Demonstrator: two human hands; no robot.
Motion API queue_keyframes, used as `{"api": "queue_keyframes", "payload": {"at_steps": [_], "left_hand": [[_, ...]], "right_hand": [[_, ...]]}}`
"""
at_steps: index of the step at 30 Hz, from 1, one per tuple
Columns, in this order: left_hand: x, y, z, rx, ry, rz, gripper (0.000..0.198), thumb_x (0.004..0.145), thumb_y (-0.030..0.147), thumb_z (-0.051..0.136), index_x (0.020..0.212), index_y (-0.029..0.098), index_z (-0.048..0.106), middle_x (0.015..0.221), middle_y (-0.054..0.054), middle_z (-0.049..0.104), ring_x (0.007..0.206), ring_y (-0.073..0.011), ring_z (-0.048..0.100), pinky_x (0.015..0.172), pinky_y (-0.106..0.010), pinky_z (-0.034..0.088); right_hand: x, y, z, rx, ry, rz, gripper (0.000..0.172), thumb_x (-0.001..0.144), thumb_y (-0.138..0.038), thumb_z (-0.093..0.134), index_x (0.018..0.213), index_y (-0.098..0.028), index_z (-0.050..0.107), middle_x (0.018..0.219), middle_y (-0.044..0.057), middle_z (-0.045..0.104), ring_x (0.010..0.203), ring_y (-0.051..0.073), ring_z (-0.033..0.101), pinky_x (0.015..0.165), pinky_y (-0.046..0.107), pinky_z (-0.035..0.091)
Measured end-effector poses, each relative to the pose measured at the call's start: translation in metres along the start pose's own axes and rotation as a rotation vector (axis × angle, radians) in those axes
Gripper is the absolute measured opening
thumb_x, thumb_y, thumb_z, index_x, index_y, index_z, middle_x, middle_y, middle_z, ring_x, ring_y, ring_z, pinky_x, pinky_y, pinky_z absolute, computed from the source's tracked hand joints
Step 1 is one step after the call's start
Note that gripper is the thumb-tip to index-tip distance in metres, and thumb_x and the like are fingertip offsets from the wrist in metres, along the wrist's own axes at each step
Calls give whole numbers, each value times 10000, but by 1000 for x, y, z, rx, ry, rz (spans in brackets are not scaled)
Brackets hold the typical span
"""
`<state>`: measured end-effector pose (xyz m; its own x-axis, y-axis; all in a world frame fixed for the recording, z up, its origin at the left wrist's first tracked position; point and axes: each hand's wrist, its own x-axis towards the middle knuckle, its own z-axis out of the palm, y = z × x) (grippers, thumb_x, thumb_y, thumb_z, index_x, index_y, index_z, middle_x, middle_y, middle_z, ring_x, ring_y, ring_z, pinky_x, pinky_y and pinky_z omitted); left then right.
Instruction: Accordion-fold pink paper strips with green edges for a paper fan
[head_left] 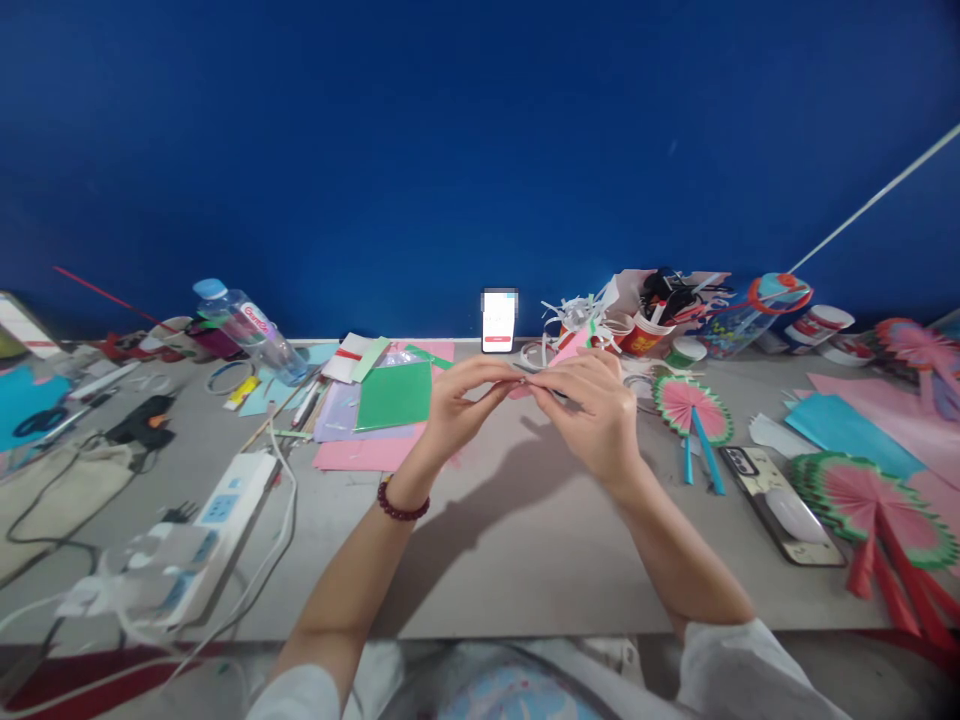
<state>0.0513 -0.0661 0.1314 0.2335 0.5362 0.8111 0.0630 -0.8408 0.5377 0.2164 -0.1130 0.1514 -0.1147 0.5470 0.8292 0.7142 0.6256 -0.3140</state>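
My left hand [466,400] and my right hand [592,410] meet above the middle of the grey table [517,560]. Both pinch a small folded pink paper piece [525,385] between their fingertips. Most of the paper is hidden by the fingers. A dark red bead bracelet [401,505] is on my left wrist.
Sheets of green, pink and lilac paper [390,410] lie left of centre. A lit phone [499,320] stands at the wall. Finished pink paper fans [694,410] and another phone [780,505] lie right. A power strip [217,510], glue gun [139,425] and bottle [251,325] are left.
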Motion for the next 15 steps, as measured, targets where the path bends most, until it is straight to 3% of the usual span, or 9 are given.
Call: {"api": "queue_keyframes", "payload": {"at_steps": [8, 15], "left_hand": [[0, 3, 0, 100, 5, 125, 134, 811, 64, 617, 881, 168, 662, 808, -42, 691, 765, -116, 625, 690, -232, 519], [-1, 6, 1, 120, -13, 99, 104, 816, 72, 597, 865, 158, 625, 787, -43, 656, 723, -110, 592, 646, -220, 501]], "right_hand": [[0, -3, 1, -29, -7, 23, 125, 830, -146, 611, 832, -236, 696, 745, 0, 732, 723, 166, 648, 903, 417, 428], [1, 1, 1, -18, -26, 68, 89, 827, -183, 626, 792, -241, 684, 737, -5, 721, 731, 174, 634, 877, 413, 427]]}}
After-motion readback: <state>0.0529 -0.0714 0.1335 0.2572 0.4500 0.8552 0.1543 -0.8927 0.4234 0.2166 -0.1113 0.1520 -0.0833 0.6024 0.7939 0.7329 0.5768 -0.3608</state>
